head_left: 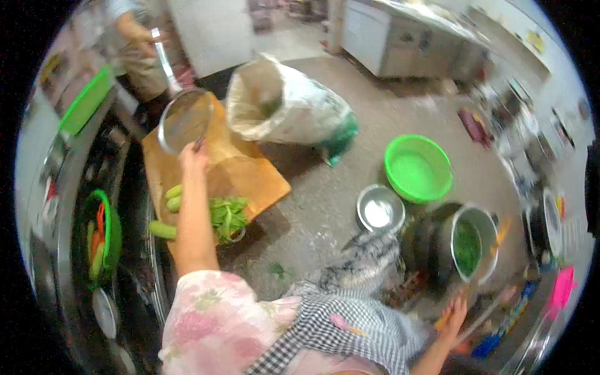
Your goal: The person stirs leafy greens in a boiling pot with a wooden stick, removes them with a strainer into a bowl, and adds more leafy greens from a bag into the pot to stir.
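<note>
My left hand (195,159) reaches over the wooden board and is closed at the near rim of a round metal strainer (186,119). Another person's hand (142,39) is at the far end of its handle. Below my forearm, green leafy vegetables (228,217) and pale green gourds (164,230) lie on the board. Low on the right, my right hand (455,315) appears wrapped round a blurred wooden stick (502,231), which slants across the mouth of a large metal pot (459,269). Chopped greens in liquid (467,247) show inside the pot.
A white woven sack (294,103) leans beyond the wooden board (265,181). A green basin (417,167) and metal bowl (380,209) stand left of the pot. At left, a green basket (112,240) holds vegetables. A pink dustpan (562,287) is at far right.
</note>
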